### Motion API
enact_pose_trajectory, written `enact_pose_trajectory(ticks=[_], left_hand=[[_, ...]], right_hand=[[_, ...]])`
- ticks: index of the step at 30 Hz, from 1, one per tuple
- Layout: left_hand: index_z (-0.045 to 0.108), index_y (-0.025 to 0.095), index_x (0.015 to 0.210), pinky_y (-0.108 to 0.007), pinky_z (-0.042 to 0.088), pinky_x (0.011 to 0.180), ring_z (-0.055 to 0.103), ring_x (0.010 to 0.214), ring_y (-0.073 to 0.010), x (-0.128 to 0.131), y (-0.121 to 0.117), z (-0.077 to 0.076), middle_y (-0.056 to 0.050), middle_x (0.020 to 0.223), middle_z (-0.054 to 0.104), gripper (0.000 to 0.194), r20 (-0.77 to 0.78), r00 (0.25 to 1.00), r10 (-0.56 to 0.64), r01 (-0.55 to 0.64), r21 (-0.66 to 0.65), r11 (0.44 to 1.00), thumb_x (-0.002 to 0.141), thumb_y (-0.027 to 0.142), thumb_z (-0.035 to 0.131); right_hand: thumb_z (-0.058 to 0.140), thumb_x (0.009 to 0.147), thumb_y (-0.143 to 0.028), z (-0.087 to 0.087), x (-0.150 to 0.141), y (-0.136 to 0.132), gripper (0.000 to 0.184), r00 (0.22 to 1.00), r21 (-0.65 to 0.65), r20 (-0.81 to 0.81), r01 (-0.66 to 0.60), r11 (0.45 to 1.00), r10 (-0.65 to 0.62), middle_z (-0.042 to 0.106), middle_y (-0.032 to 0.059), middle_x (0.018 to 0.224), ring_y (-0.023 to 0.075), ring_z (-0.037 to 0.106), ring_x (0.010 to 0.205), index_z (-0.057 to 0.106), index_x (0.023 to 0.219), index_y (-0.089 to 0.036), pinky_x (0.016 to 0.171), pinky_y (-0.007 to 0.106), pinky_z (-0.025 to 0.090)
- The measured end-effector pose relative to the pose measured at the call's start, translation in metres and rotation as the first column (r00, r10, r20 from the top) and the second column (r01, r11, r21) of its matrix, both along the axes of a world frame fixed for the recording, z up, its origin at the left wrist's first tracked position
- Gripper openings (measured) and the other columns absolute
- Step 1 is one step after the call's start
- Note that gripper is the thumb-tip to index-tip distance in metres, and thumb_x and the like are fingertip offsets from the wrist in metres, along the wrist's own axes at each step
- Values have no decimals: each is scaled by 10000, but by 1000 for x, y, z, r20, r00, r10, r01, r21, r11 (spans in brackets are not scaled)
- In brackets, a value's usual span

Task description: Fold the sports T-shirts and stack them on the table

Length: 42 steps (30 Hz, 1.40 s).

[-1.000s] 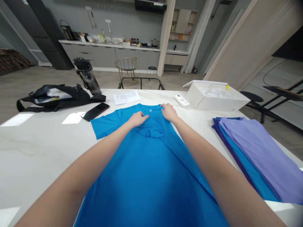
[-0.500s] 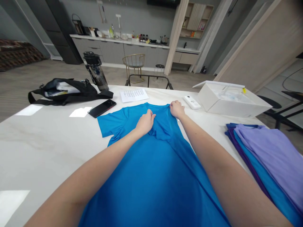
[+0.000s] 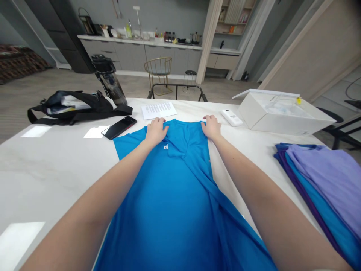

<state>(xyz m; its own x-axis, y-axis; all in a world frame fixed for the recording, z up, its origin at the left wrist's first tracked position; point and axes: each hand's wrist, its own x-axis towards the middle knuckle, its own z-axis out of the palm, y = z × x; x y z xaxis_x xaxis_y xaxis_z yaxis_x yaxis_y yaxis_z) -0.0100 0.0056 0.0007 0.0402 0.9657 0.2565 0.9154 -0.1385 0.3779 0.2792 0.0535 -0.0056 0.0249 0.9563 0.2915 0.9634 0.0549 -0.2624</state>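
Note:
A bright blue T-shirt (image 3: 175, 195) lies lengthwise on the white table (image 3: 56, 169), its collar at the far end. My left hand (image 3: 156, 131) grips the far edge at the left shoulder, fingers curled over the cloth. On the right shoulder edge my right hand (image 3: 211, 127) is closed too. The right side of the shirt is folded in toward the middle, and a white logo shows near my left hand. One short sleeve sticks out to the left.
A stack of folded purple and blue shirts (image 3: 324, 180) lies at the right. Beyond the collar are a sheet of paper (image 3: 158, 110), a phone (image 3: 119, 127), a white remote (image 3: 231, 117), an open white box (image 3: 284, 113), a black bag (image 3: 73, 107) and a bottle (image 3: 108, 79).
My left hand has moved from the middle of the chest out to the left shoulder edge. The bunched cloth at the collar has been pulled flatter, and the logo now shows.

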Motion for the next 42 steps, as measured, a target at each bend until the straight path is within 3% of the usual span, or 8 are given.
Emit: enact_pose_trajectory(ticks=[4, 7, 9, 17, 23, 27, 35, 42], left_hand=[[635, 255, 1302, -445, 444, 1040, 582, 1243, -289, 9, -41, -4, -98, 1332, 642, 334, -221, 924, -313, 309, -53, 950, 1011, 340, 494], [637, 252, 1340, -475, 411, 1099, 572, 1294, -284, 17, -65, -2, -97, 1429, 617, 374, -272, 902, -336, 329, -73, 942, 1043, 350, 431], [610, 251, 1388, -509, 336, 1171, 527, 1364, -283, 22, -81, -1, -101, 1501, 572, 404, -286, 901, -326, 336, -15, 942, 1052, 377, 425], [672, 243, 1276, -419, 422, 1027, 601, 1180, -246, 57, -170, 8, -99, 1273, 663, 324, -312, 799, -514, 516, -83, 853, 1033, 328, 474], [668, 249, 1263, -393, 428, 967, 595, 1139, -246, 86, -242, 11, -90, 1234, 663, 305, -242, 830, -503, 493, -103, 864, 1036, 315, 476], [665, 252, 1249, -386, 434, 970, 606, 1149, -248, 100, -281, 11, -84, 1204, 678, 285, -207, 851, -483, 469, -117, 876, 1035, 310, 486], [662, 243, 1195, -355, 467, 912, 668, 1063, -236, 149, -348, 20, -76, 1157, 719, 251, -133, 879, -458, 443, -127, 887, 1043, 331, 482], [599, 228, 1311, -363, 474, 923, 654, 1113, -253, 201, -370, 23, -103, 1230, 681, 303, -147, 834, -532, 526, -81, 847, 1034, 270, 483]], right_hand=[[553, 988, -372, 7, 5, -37, 262, 965, 6, -78, -250, 968, 250, 649, 115, 1103, 274, 597, 1033, 668, 1156, -206, 901, 396, 465], [626, 961, -325, 12, 6, -80, 178, 874, -182, -106, -487, 854, 475, 649, 39, 919, 200, 612, 860, 710, 1079, -220, 821, 305, 458], [649, 953, -308, 14, 5, -113, 162, 858, -224, -80, -511, 830, 507, 645, 34, 931, 185, 612, 845, 726, 1070, -227, 807, 288, 448], [581, 1009, -366, 19, 0, -232, 217, 898, -231, -4, -429, 873, 440, 657, 53, 1064, 186, 639, 913, 732, 1119, -256, 834, 283, 442], [607, 972, -459, 28, 21, -310, 365, 960, -244, 67, -249, 937, 272, 636, 119, 1218, 297, 568, 1171, 670, 1273, -262, 958, 396, 422], [567, 972, -414, 30, 41, -359, 293, 985, -246, 116, -93, 965, 125, 631, 146, 1206, 326, 553, 1158, 697, 1159, -230, 957, 449, 412], [482, 997, -381, 26, 69, -422, 335, 965, -213, 240, 155, 965, -102, 641, 199, 1183, 375, 552, 1137, 698, 1155, -180, 923, 528, 416], [477, 992, -357, 31, 104, -461, 323, 953, -276, 255, 234, 932, -164, 652, 214, 1180, 391, 560, 1145, 731, 1075, -175, 915, 556, 416]])
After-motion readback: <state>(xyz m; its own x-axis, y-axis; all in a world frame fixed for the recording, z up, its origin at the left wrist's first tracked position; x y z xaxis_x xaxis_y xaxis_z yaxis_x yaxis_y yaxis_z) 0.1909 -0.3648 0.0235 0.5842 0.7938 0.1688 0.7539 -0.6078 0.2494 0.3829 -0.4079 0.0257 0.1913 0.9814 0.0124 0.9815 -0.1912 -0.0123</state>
